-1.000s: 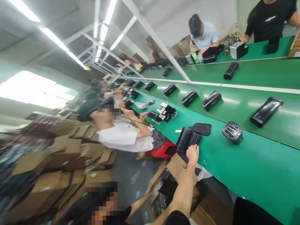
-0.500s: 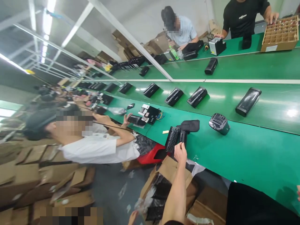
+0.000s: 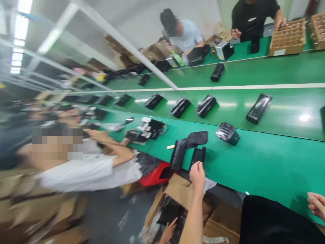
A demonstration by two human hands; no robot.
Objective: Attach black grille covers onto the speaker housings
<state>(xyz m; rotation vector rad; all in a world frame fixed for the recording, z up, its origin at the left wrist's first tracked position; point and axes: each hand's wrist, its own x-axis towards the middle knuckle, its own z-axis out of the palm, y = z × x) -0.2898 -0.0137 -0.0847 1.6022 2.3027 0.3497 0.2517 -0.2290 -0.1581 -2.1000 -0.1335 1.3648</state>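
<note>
My left hand (image 3: 197, 173) is closed on the near end of a black part (image 3: 198, 156) at the front edge of the green bench. Just left of it lies another long black part (image 3: 178, 154). Flat black pads (image 3: 199, 138) rest behind them. A black device with a glossy, film-like top (image 3: 228, 133) stands farther right. At the right edge, over the bench, my right hand (image 3: 317, 203) shows partly, fingers loosely apart, with nothing seen in it.
Several black devices lie along the green conveyor (image 3: 233, 112). An open carton (image 3: 177, 186) stands below the bench edge, with another person's hand (image 3: 169, 232) in it. A person in a white shirt (image 3: 83, 173) works at the left. Two people sit across the line.
The view has shifted right. The black part at my left hand has come away from its neighbour and tilted. More of my right hand shows, and another person's hand now reaches into the carton.
</note>
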